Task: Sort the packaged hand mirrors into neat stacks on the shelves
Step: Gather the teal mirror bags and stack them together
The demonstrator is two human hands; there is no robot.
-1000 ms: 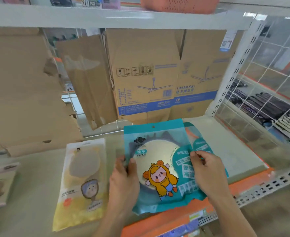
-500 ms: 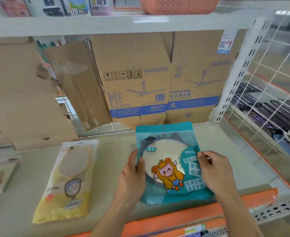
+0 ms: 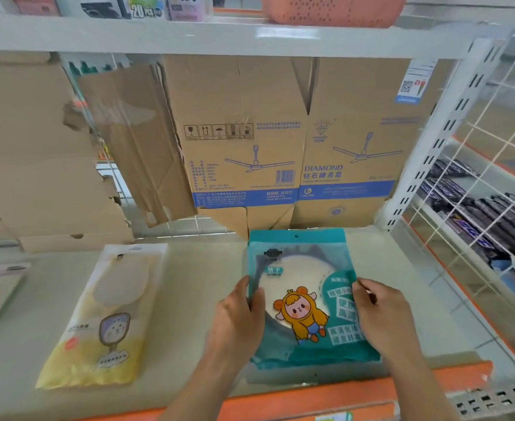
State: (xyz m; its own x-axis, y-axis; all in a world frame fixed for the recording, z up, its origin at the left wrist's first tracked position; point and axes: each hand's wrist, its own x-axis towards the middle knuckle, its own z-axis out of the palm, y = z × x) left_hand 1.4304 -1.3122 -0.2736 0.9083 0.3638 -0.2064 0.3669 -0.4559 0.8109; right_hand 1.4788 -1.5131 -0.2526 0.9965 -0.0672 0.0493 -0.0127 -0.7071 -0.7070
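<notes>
Both hands were on the teal plastic mirror pack with the cartoon figure [image 3: 305,287], flat on the pale shelf [image 3: 195,299] close to its orange front lip [image 3: 311,398]. The left hand [image 3: 238,317] pinched the pack's left edge, thumb on top. The right hand [image 3: 381,317] curled over its right edge. Bare shelf separated it from the yellow mirror pack [image 3: 98,323] on the left. The brown fan carton [image 3: 280,132] stood just behind, and the white wire grid [image 3: 493,141] walled the right.

Cardboard fan box [image 3: 244,132] (DIAMOND-branded), pink basket [image 3: 332,10], white wire divider [image 3: 493,165]
</notes>
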